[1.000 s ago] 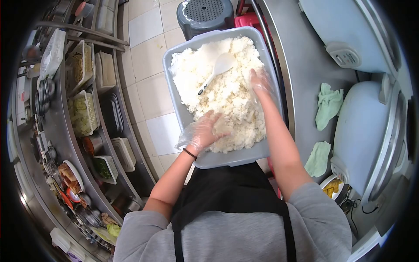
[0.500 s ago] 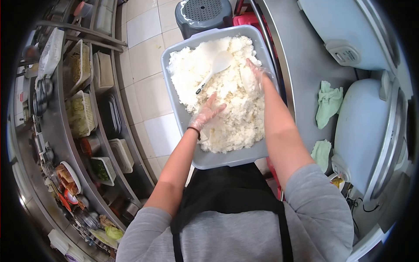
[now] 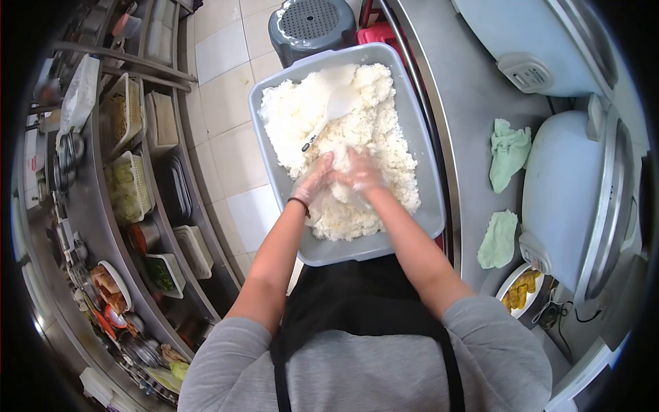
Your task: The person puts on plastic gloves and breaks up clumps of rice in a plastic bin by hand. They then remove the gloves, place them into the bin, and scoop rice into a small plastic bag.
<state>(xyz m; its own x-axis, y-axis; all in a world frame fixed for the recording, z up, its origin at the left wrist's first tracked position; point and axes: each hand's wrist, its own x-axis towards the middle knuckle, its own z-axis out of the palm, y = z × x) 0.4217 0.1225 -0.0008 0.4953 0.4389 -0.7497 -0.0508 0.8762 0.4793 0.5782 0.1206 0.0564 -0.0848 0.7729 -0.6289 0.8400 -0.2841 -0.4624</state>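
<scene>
A large grey-blue plastic tub (image 3: 271, 175) holds a heap of white cooked rice (image 3: 391, 137). My left hand (image 3: 314, 180), in a clear plastic glove with a dark band at the wrist, cups the rice from the left. My right hand (image 3: 362, 173), gloved too, faces it from the right with fingers curved. Between the two palms sits a clump of rice, partly covered by the fingers. A white rice paddle (image 3: 340, 103) lies on the heap just beyond my hands, its dark-tipped handle pointing toward my left hand.
Past the tub stands a grey stool (image 3: 312, 24). Along the right runs a metal counter (image 3: 467, 89) with two large pale-blue cookers (image 3: 563, 185), green cloths (image 3: 508, 154) and a bowl of yellow food (image 3: 522, 290). Metal shelves with food baskets (image 3: 130, 182) line the left.
My right hand has moved left and nearer to me, from the tub's right side to the middle. It now meets my left hand around a clump of rice.
</scene>
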